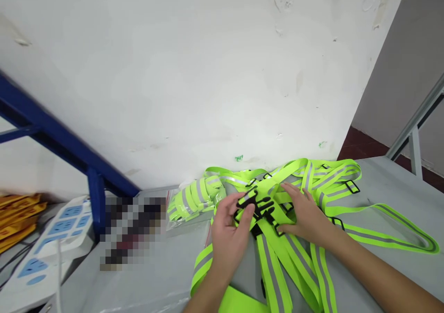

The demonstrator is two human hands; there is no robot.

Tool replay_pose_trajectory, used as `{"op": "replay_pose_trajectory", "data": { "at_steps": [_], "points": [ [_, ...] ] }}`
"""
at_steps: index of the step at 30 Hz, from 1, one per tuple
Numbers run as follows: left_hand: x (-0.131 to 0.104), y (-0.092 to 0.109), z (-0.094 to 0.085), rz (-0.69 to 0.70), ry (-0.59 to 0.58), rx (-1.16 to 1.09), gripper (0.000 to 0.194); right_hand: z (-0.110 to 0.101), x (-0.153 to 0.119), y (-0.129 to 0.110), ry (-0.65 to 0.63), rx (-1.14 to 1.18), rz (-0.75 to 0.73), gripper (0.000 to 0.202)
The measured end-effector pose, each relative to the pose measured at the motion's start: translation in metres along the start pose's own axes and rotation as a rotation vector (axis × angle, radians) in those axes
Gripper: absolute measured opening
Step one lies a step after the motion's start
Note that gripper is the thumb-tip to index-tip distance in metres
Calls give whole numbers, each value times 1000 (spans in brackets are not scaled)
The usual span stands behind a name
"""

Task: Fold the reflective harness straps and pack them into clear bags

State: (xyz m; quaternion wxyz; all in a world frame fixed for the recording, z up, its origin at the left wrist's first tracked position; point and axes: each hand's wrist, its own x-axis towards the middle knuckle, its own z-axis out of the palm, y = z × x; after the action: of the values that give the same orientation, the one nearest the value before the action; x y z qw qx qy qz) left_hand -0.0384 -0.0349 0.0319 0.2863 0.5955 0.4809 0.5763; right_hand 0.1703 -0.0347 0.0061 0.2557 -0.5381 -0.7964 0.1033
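Observation:
Fluorescent yellow-green straps with grey reflective stripes (272, 271) lie in a loose heap of harness webbing on the grey tabletop. My left hand (231, 230) pinches a black plastic side-release buckle (255, 202), thumb on top and fingers curled behind. Prongs of the buckle point toward my right hand (305, 213). That hand curves round the webbing just beside it, with its thumb near a black strap slider (279, 230). The fingers overlap the straps, so part of its grip is hidden. More black sliders (352, 187) sit along the webbing at the right.
A clear plastic bag (196, 199) with folded strap stands left of the heap. Farther left are a blue metal frame (65, 128), a white power strip (52, 248) and yellow packets (19, 218). A white wall (208, 72) rises behind the table. A blurred patch covers something near the frame.

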Motion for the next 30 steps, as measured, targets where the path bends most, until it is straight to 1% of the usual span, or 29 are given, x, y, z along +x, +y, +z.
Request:
{"op": "replay_pose_trajectory", "data": {
  "at_steps": [1, 3, 4, 5, 7, 9, 10, 11, 12, 14, 16, 17, 18, 19, 20, 21, 22, 24, 25, 26, 27, 28, 29, 30],
  "points": [
    [3, 2, -3, -28, 6, -34, 31, -2, 2, 4, 9, -22, 12, 71],
    [10, 4, -10, -70, 13, -73, 37, -9, 6, 14, 39, -52, 8, 32],
    [13, 4, -13, -83, 12, -84, 40, -15, 8, 20, 78, -65, 7, 23],
    [16, 2, -15, -93, 6, -95, 43, -21, 9, 26, 141, -83, 17, 21],
    [21, -1, -17, -126, -24, -135, 46, -35, 11, 41, 315, -147, 65, 20],
    [24, -5, -18, -184, -65, -216, 47, -49, 11, 61, 490, -246, 160, 20],
    [25, -6, -18, -224, -80, -276, 48, -56, 10, 73, 565, -276, 239, 21],
    [26, -7, -19, -265, -84, -347, 49, -62, 9, 86, 619, -253, 326, 23],
    [28, -8, -20, -304, -80, -424, 50, -68, 7, 100, 656, -165, 415, 25],
    [33, -7, -24, -366, -38, -567, 50, -79, 3, 126, 798, 35, 616, 29],
    [39, -6, -29, -391, 32, -645, 48, -87, 0, 144, 882, 138, 750, 29],
    [42, -6, -31, -388, 63, -656, 46, -89, -1, 148, 892, 169, 783, 29],
    [45, -6, -33, -381, 87, -655, 45, -91, -1, 148, 865, 184, 793, 29],
    [47, -6, -35, -374, 101, -649, 44, -92, -1, 145, 800, 184, 780, 30],
    [49, -7, -36, -366, 107, -639, 44, -93, 0, 139, 688, 175, 745, 32],
    [50, -8, -37, -355, 111, -627, 45, -93, 0, 130, 536, 166, 691, 35],
    [50, -10, -37, -343, 105, -606, 46, -93, 0, 119, 354, 160, 623, 39],
    [49, -15, -36, -312, 67, -524, 53, -91, -2, 96, -47, 194, 467, 44],
    [48, -17, -36, -296, 38, -469, 57, -90, -5, 85, -215, 199, 409, 45],
    [47, -19, -35, -288, 8, -415, 61, -87, -8, 76, -344, 184, 371, 47],
    [46, -20, -34, -287, -17, -369, 64, -85, -11, 68, -429, 137, 358, 49],
    [45, -20, -32, -292, -34, -337, 66, -81, -13, 61, -476, 71, 359, 52],
    [44, -20, -31, -300, -43, -321, 67, -78, -15, 56, -484, -4, 368, 53],
    [43, -19, -29, -309, -50, -317, 66, -74, -17, 51, -458, -76, 381, 52]
  ]
}}
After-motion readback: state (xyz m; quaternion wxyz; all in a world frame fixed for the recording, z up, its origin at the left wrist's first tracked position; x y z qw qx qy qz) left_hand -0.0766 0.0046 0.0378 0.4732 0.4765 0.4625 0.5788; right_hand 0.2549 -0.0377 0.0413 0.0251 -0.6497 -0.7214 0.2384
